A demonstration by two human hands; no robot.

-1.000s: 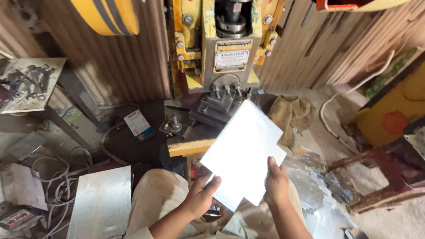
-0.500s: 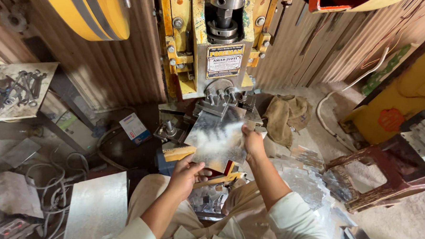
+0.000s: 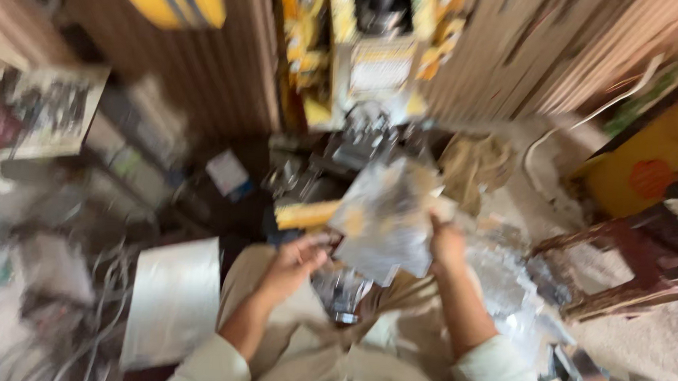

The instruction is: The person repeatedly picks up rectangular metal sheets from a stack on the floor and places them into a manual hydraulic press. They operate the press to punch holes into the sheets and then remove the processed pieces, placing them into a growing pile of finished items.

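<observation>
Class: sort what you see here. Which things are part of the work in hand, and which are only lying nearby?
In use:
- shiny metal sheet, held by right hand
- left hand, just beside the sheet
- yellow press machine, blurred

Lying about:
- flat sheet on the floor
- red stool
- cloth
- tangled cables

I hold a thin, shiny metal sheet (image 3: 387, 215) in front of the yellow press machine (image 3: 375, 59), just below its base. The sheet is silvery and roughly rectangular, and it looks crumpled or mottled with reflections, though motion blur hides the detail. It is tilted, its upper edge leaning toward the press machine and its lower corner pointing down at my lap. My right hand (image 3: 447, 245) grips its right edge; my left hand (image 3: 294, 261) is at its lower left edge.
</observation>
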